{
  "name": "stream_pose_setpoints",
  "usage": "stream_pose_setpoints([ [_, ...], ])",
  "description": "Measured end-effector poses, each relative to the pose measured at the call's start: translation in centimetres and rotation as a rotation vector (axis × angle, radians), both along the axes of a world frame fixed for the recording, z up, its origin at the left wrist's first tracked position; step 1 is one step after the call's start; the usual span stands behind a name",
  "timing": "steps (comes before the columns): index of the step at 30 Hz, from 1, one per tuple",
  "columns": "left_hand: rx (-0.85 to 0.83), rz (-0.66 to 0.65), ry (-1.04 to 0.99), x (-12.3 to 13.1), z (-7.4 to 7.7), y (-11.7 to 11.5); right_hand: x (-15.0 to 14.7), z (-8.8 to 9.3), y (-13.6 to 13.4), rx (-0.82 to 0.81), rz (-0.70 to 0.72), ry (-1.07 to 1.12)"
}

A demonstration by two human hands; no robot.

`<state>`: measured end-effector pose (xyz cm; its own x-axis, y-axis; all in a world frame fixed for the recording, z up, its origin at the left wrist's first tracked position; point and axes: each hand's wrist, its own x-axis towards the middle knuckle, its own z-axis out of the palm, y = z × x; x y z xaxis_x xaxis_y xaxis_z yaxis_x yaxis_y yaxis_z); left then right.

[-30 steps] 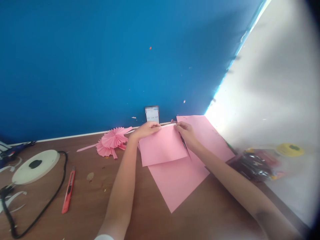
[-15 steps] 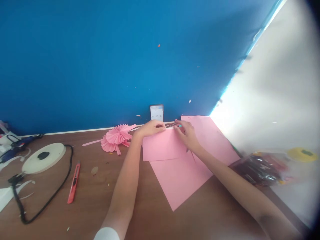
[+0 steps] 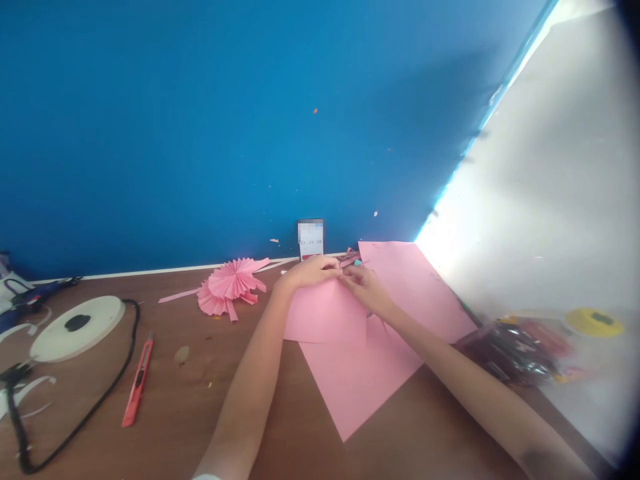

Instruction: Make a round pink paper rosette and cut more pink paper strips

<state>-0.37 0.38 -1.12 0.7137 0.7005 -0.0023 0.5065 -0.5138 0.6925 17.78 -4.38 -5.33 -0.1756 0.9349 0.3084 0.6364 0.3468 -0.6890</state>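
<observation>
A pink paper piece lies over a larger pink sheet on the brown table. My left hand is closed on the far edge of the upper piece, its thumb and fingers pinched. Close against it, my right hand pinches the same edge near its far right part. The fingertips of both hands nearly touch, and the paper between them is partly hidden. Another pink sheet lies behind my right hand, reaching the wall.
Left of my hands lie folded pink paper fans. Further left are a red cutter, a white disc and a black cable. A phone leans on the blue wall. Plastic packets lie at the right.
My right hand has moved left and closer to my left hand. The upper pink piece now bulges at its far edge. The view has tilted up slightly.
</observation>
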Motion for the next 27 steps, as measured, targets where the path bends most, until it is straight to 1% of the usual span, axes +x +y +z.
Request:
stream_pose_setpoints([
  [4,-0.004,-0.009,0.047,0.0,-0.1,0.0,0.1,0.3,-0.1,-0.061,0.046,0.040],
  [8,-0.023,-0.045,0.056,-0.3,-0.2,0.0,0.4,0.3,0.1,-0.062,0.111,0.047],
  [11,-0.042,-0.043,0.063,-0.5,-0.1,-0.1,0.5,0.2,0.2,-0.041,0.102,0.029],
  [16,-0.039,-0.004,0.091,-1.0,0.2,-0.2,0.9,0.2,0.6,-0.003,-0.013,-0.039],
  [18,-0.042,0.027,0.143,-1.4,0.3,-0.1,1.3,0.5,0.7,0.003,-0.081,-0.104],
  [20,-0.052,0.066,0.176,-1.9,0.4,0.0,1.7,0.9,0.8,0.033,-0.171,-0.217],
  [22,-0.042,0.111,0.181,-2.4,0.6,0.0,2.0,1.3,0.8,0.099,-0.261,-0.348],
  [24,-0.015,0.142,0.178,-2.6,0.9,-0.2,2.2,1.5,0.6,0.206,-0.334,-0.436],
  [26,0.009,0.150,0.167,-2.6,1.2,-0.4,2.0,1.6,0.4,0.311,-0.351,-0.453],
  [27,0.015,0.146,0.160,-2.5,1.3,-0.5,1.9,1.6,0.2,0.346,-0.327,-0.441],
])
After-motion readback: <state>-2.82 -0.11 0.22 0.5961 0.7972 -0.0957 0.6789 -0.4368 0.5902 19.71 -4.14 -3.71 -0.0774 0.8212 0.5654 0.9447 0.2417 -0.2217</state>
